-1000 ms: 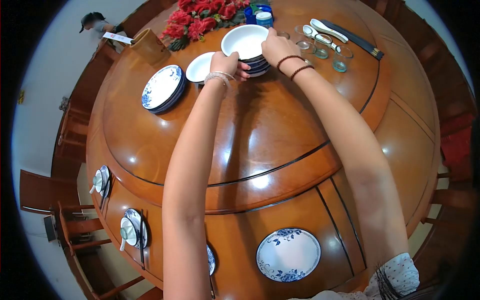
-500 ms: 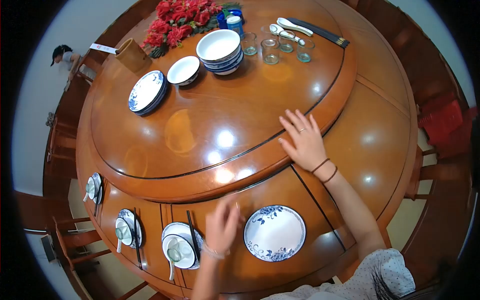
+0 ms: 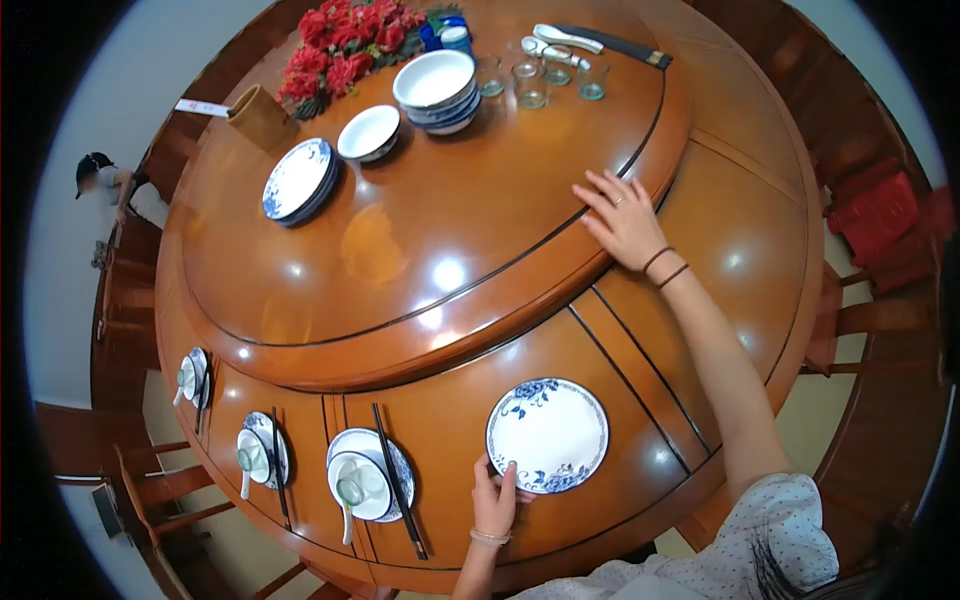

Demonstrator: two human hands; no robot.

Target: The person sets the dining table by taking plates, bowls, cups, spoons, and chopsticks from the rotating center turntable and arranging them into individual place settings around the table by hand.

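A white plate with blue flowers (image 3: 548, 432) lies on the near part of the table. At its lower left edge is my left hand (image 3: 495, 503), the thumb over the rim and the other fingers along and partly beneath the edge. My right hand (image 3: 622, 220) rests open, fingers spread, on the rim of the raised wooden turntable (image 3: 450, 215). To the left of the plate sits a place setting: a small plate (image 3: 403, 470) with a bowl (image 3: 370, 500), a glass (image 3: 350, 491), a white spoon (image 3: 347, 526) and black chopsticks (image 3: 398, 480).
On the turntable stand stacked plates (image 3: 297, 180), a single bowl (image 3: 368, 131), stacked bowls (image 3: 436, 82), several glasses (image 3: 530, 88), spoons (image 3: 566, 38), chopsticks (image 3: 620, 46), a wooden holder (image 3: 258, 115) and red flowers (image 3: 345, 45). Two more settings line the left edge. Another person (image 3: 120, 185) is at far left.
My left hand has come down and right, from above the table to the plate's edge. My right hand has shifted slightly up along the turntable rim. The view has shifted a little.
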